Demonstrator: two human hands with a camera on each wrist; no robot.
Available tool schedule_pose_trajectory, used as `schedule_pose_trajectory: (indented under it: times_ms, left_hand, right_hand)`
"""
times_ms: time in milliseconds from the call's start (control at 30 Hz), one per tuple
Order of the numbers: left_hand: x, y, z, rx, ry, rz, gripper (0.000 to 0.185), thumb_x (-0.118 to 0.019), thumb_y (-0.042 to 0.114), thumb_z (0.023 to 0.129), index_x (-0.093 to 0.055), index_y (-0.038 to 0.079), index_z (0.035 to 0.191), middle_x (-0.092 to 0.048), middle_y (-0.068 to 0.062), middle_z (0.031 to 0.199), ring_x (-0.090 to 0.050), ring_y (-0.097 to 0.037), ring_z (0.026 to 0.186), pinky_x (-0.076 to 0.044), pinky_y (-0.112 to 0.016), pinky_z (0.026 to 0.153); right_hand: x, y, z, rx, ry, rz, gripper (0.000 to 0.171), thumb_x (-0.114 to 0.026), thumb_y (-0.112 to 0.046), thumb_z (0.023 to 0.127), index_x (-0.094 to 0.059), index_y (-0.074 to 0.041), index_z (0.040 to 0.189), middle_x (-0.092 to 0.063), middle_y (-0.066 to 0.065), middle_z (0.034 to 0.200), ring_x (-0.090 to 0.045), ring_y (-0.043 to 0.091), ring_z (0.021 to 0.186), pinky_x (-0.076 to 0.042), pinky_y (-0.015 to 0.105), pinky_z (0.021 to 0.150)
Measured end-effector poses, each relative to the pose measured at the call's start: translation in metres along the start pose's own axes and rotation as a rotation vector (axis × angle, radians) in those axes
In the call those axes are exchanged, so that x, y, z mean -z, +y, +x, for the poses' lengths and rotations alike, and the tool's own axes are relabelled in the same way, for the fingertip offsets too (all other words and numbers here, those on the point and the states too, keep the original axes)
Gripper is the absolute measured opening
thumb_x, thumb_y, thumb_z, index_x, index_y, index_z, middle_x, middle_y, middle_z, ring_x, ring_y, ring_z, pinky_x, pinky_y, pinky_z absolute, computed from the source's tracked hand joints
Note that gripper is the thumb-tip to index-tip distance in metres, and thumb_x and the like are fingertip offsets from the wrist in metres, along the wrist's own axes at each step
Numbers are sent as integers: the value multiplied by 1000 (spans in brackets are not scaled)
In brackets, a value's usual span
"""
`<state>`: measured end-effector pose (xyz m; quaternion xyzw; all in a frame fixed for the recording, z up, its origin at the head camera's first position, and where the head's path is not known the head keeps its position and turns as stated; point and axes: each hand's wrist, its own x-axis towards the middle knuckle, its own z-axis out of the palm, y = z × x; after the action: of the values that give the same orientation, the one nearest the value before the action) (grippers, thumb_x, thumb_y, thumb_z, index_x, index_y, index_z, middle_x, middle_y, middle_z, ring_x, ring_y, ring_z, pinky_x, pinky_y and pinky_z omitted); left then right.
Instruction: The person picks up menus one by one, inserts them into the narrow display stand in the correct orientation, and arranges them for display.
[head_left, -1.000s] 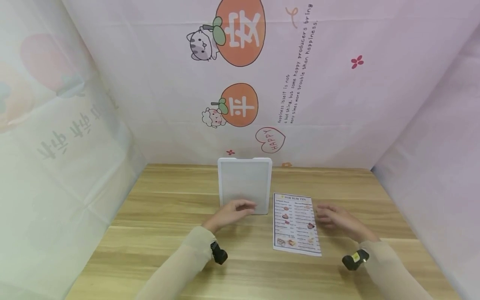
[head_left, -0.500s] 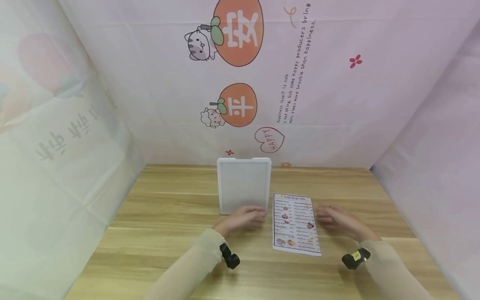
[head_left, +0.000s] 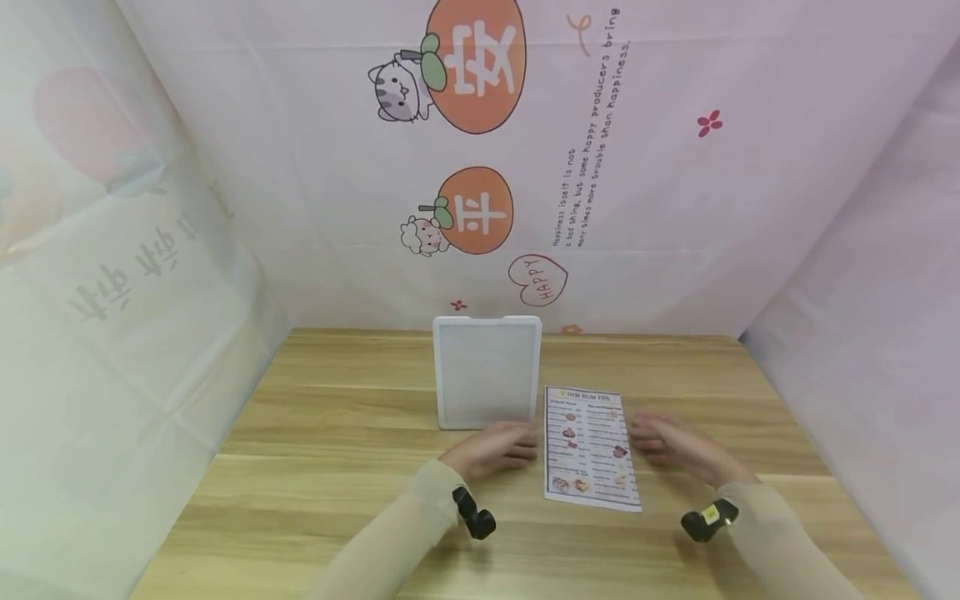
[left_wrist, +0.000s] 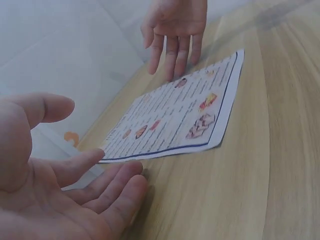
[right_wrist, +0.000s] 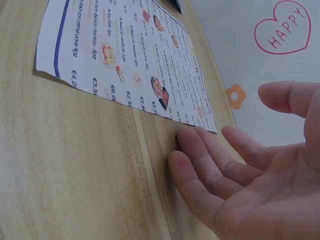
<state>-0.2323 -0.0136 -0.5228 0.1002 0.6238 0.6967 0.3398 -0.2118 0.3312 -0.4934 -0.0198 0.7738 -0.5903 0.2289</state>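
Observation:
A printed menu sheet point(head_left: 590, 450) headed "DIM SUM INN" lies flat on the wooden table, with small food pictures and prices. My left hand point(head_left: 497, 448) is at its left edge, fingers relaxed and holding nothing; in the left wrist view its fingertips point(left_wrist: 131, 186) come right up to the paper. On the opposite side my right hand point(head_left: 678, 447) has its fingers loosely extended beside the right edge, also holding nothing. The right wrist view shows those fingertips point(right_wrist: 188, 137) close to the paper's border. Behind my left hand stands a white-framed translucent panel point(head_left: 487, 375), upright.
Pale printed cloth point(head_left: 337, 208) with cartoon fruit and lettering hangs behind the table point(head_left: 315, 467), and more cloth point(head_left: 862, 292) walls in both sides. A black wrist camera point(head_left: 474, 512) sits on each sleeve.
My left hand has moved right and slightly toward me, from in front of the panel to the menu's left edge. The right hand, menu and panel are nearly unchanged.

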Motion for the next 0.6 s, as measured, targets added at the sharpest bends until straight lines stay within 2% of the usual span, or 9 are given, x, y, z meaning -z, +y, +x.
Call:
schedule_pose_trajectory:
  times_ms: [133,333,600]
  left_hand:
    - [-3,-1,3,29,14,-69,53,-52,25,105,-43,-12,142,-52,-24,140,-55,-36,124,-44,-47,106]
    - [-6,-3,8,42,51,-79,49,-52,23,104,-46,-11,139,-53,-22,137,-57,-33,121,-44,-47,106]
    - [-16,2,9,70,109,-107,43,-50,19,102,-51,-11,133,-55,-24,135,-58,-32,119,-45,-46,105]
  right_hand:
    - [-2,-3,-2,-19,16,3,65,-42,-32,109,-25,20,144,-40,38,144,-44,50,132,-42,55,105]
    - [-4,0,0,-35,38,-16,65,-41,-32,109,-25,21,144,-40,38,143,-46,50,130,-45,53,103]
    - [-8,1,3,-45,44,-9,62,-43,-30,108,-31,19,143,-44,37,142,-49,47,129,-47,49,102]
